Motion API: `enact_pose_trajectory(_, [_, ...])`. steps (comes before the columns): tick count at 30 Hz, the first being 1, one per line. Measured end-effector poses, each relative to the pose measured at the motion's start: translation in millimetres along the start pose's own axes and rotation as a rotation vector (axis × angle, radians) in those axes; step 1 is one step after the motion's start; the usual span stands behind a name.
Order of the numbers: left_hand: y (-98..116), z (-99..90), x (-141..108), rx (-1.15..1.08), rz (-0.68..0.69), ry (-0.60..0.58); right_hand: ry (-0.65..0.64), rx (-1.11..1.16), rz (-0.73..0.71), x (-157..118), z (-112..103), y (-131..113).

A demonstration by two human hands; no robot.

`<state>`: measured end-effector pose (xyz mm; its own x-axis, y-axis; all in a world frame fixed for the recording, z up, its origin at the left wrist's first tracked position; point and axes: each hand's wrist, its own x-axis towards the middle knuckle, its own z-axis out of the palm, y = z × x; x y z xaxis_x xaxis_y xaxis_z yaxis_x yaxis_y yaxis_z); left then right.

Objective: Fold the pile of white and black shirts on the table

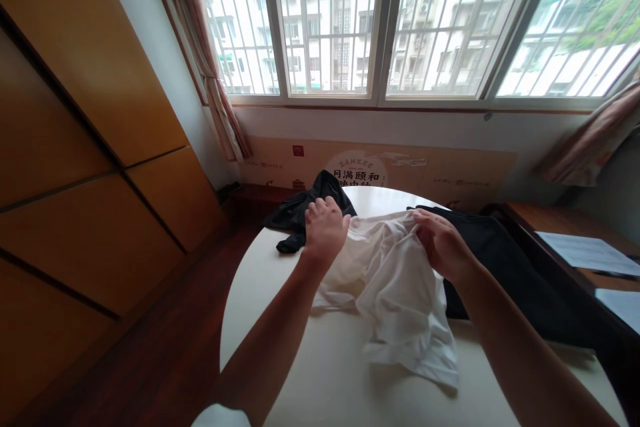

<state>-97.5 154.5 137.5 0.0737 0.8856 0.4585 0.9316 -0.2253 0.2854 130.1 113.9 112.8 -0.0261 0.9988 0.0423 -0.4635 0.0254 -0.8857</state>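
A thin, wrinkled white garment (400,287), apparently a shirt, hangs from my hands over the round table, its lower edge resting on the tabletop. My right hand (440,240) is closed, pinching its upper right edge between thumb and fingers. My left hand (325,230) is at the upper left edge of the white cloth with curled fingers; the exact grip is partly hidden by the hand. Just behind and left of that hand lies a crumpled black garment (290,210). A flat black garment (505,273) is spread to the right, partly behind my right forearm.
The white round table (265,320) has a curved edge on the left. A wooden side table (530,217) with paper sheets (590,250) stands at the right. Orange-brown cabinets (90,213) line the left side. Barred windows (330,27) and a printed panel (465,163) are ahead.
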Motion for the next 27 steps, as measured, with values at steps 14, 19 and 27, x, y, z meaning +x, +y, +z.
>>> enact_pose_trajectory(14, [8,0.7,0,-0.999,0.060,-0.435,0.189,-0.710,-0.744,10,-2,15])
enact_pose_trajectory(19, [8,-36.3,-4,-1.084,0.115,-0.649,0.423,-1.095,-0.681,41,-59,49])
enact_pose_trajectory(27, [-33,7.2,7,-0.564,0.187,-0.982,-0.132,-1.435,-0.356,52,-75,111])
